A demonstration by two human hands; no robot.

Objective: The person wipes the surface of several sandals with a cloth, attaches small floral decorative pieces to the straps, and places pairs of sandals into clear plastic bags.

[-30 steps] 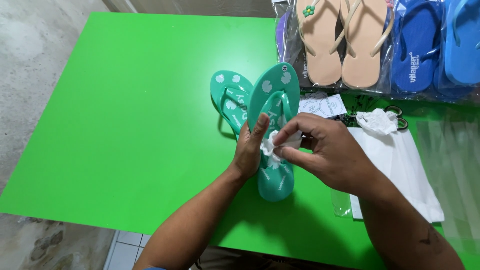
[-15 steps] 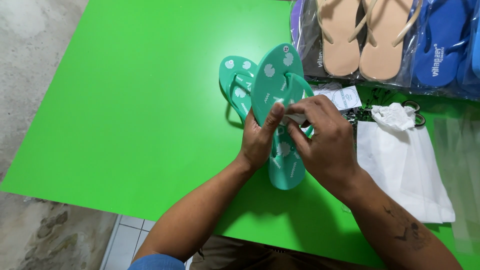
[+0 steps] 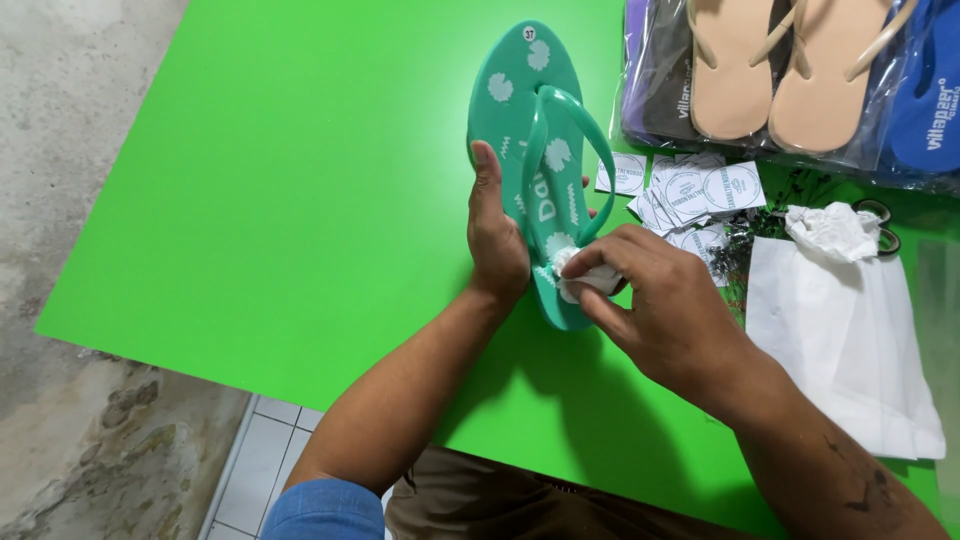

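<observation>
Over smooth green table (image 3: 250, 200), left hand (image 3: 495, 240) grips edge of rubbery teal flip-flop (image 3: 530, 110), fingers wrapped behind the sole. Right hand (image 3: 660, 305) pinches crumpled white cloth (image 3: 585, 278) against its heel. Round-printed paper tags (image 3: 700, 190) nearby.

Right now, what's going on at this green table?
A person holds a teal rubber flip-flop with white leaf prints upright on the green table. The left hand steadies its edge, while the right hand presses a small white wad of cloth or paper against its heel end. Bagged sandals lie behind.
</observation>
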